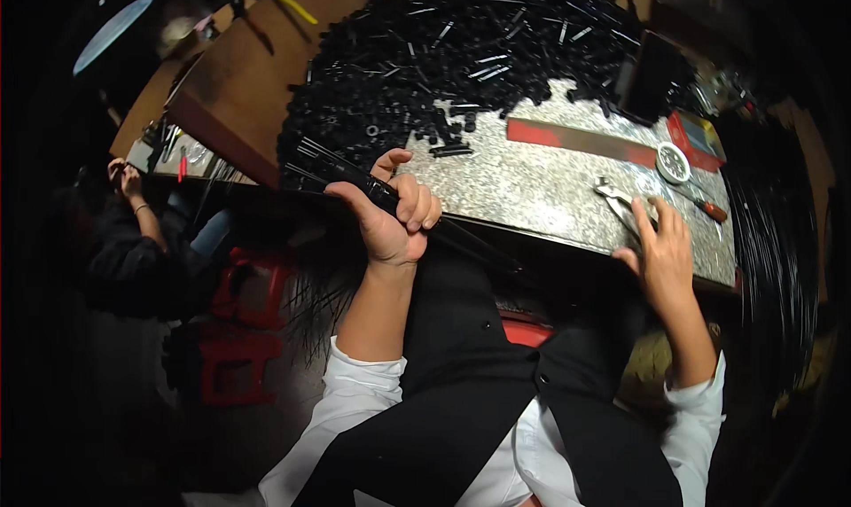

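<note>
My left hand is closed around a bundle of thin dark rods, just off the table's front edge. Several thin shiny ends fan out to the upper left, and a long dark end runs down to the right. My right hand is at the front right of the speckled table, over the handles of a pair of metal pliers. Its thumb and fingers are apart on either side of the handles; whether they touch them is hard to see. The pliers lie on the tabletop.
A big heap of small black parts covers the table's back. A red-grey bar, a white dish, a red tray and a screwdriver lie right. Long black rods hang at the right. A co-worker sits left, near red stools.
</note>
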Available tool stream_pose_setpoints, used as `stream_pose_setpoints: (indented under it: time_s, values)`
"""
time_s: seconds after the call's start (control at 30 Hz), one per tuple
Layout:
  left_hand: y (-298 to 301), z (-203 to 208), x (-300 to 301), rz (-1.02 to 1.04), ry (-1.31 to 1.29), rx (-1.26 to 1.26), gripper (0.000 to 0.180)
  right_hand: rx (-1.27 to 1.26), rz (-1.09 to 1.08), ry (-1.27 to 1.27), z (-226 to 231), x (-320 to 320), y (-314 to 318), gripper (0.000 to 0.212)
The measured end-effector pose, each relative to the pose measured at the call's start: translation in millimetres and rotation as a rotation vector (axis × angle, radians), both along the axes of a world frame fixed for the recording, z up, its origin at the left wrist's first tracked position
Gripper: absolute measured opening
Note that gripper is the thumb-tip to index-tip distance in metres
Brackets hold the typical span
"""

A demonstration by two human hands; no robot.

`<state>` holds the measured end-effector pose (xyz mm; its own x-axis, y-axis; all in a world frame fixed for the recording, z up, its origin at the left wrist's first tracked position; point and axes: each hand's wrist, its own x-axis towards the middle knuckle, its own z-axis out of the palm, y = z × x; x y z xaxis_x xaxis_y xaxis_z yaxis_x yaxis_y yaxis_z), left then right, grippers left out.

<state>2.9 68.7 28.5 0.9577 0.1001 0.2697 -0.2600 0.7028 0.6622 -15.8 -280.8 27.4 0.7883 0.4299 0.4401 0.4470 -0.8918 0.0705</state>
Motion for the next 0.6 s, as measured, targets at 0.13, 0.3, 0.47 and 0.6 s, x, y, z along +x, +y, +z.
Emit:
stream_pose_setpoints:
  time_s: [0.13, 0.3, 0.47, 0.6]
  values:
    - [2, -2, 3, 0.101, 0.090, -0.145, 0.084, 0.538, 0.552, 0.581, 2, -42, 48, 0.032]
    - [-27, 0, -6, -0.013, 0.226, -0.394, 0.075, 1.236, 0.214, 1.335, -51, -59, 50, 0.099]
    - [-94, 8, -41, -0.240, 0.596, -0.390, 0.095, 1.222, 0.698, 0.478, 39, -39, 16, 0.048]
    - [-98, -35, -72, -1.134, 0.274, 0.134, 0.106, 1.050, 0.479, 0.445, 104, -28, 14, 0.022]
